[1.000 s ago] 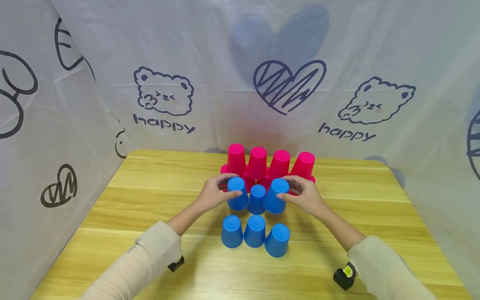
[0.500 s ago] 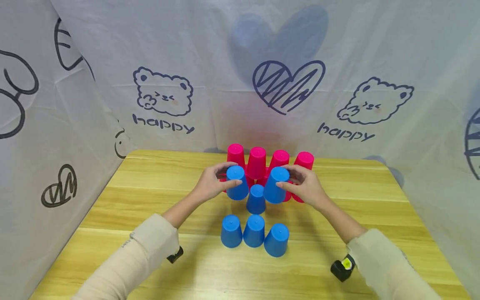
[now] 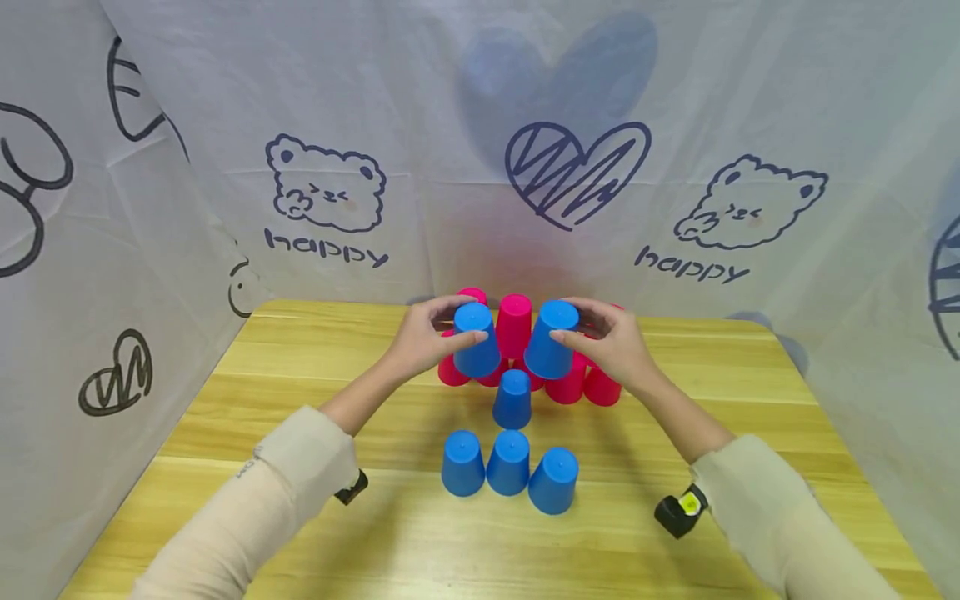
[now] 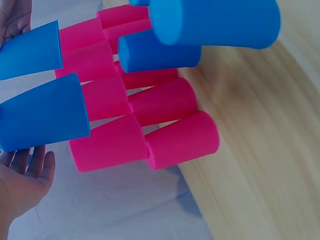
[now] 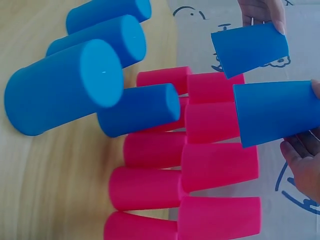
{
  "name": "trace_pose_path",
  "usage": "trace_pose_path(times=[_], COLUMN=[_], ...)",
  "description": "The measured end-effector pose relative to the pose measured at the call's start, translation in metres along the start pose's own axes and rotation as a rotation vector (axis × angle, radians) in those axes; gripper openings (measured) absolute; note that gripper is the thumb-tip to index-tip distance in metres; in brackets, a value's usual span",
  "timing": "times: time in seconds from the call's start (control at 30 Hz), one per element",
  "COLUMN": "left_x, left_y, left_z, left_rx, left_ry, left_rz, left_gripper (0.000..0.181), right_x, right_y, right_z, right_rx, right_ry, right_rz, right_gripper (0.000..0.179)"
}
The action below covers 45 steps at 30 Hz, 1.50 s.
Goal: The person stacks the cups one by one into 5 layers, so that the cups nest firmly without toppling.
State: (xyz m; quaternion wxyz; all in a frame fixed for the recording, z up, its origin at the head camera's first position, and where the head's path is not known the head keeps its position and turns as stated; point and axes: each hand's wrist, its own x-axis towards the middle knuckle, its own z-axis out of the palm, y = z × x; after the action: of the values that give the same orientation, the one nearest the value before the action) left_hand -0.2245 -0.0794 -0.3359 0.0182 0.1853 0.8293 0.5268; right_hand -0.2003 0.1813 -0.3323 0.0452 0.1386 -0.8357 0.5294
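My left hand [image 3: 422,340] grips an upside-down blue plastic cup [image 3: 477,343], thumb on the near side and fingers behind. A second upside-down blue cup [image 3: 553,342] is held the same way by my right hand [image 3: 617,343]. In the right wrist view both held cups, the nearer one [image 5: 280,112] and the farther one [image 5: 252,50], hang in the air apart from the pink cups. Behind them stands a two-tier wall of upside-down pink cups [image 3: 513,327], partly hidden by the hands. One blue cup [image 3: 512,400] stands alone before the lower pink tier [image 3: 566,385].
Nearer to me, three upside-down blue cups [image 3: 508,463] form a row on the wooden table [image 3: 360,533]. A white cloth printed with bears and hearts [image 3: 450,225] hangs right behind the table's far edge. Black wrist cameras [image 3: 678,514] sit below the sleeves.
Both hands have lifted their blue cups up from beside the lone blue cup, to in front of the upper pink tier. The other cups have stayed put.
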Motion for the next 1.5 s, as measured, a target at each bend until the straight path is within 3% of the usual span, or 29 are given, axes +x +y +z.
trace_pose_path(times=[0.2, 0.6, 0.67, 0.87, 0.93, 1.0, 1.23, 1.5], left_x=[0.009, 0.030, 0.033, 0.042, 0.045, 0.048, 0.057, 0.062], left_y=[0.012, 0.030, 0.032, 0.032, 0.031, 0.029, 0.027, 0.024], left_z=[-0.004, -0.006, -0.005, -0.003, -0.003, -0.003, -0.003, -0.003], left_rx=[0.000, -0.007, -0.007, -0.010, -0.011, -0.007, 0.002, 0.010], left_ry=[0.027, 0.089, 0.100, 0.128, 0.136, 0.143, 0.150, 0.158], left_rz=[0.021, -0.017, -0.026, -0.028, -0.023, -0.020, -0.039, -0.049], left_gripper=[0.049, 0.049, 0.049, 0.050, 0.050, 0.049, 0.051, 0.053], right_x=[0.008, 0.025, 0.031, 0.069, 0.074, 0.071, 0.048, 0.057], right_y=[-0.005, -0.011, -0.004, 0.067, 0.075, 0.064, 0.001, 0.003], right_z=[-0.002, -0.005, -0.005, -0.004, -0.003, -0.003, 0.001, 0.011], right_rx=[0.006, 0.040, 0.055, 0.147, 0.175, 0.204, 0.103, 0.108], right_ry=[0.038, 0.142, 0.155, 0.207, 0.209, 0.207, 0.216, 0.271], right_rz=[-0.001, -0.006, -0.017, -0.054, -0.065, -0.075, -0.037, -0.064], right_gripper=[0.048, 0.051, 0.053, 0.057, 0.057, 0.055, 0.051, 0.053])
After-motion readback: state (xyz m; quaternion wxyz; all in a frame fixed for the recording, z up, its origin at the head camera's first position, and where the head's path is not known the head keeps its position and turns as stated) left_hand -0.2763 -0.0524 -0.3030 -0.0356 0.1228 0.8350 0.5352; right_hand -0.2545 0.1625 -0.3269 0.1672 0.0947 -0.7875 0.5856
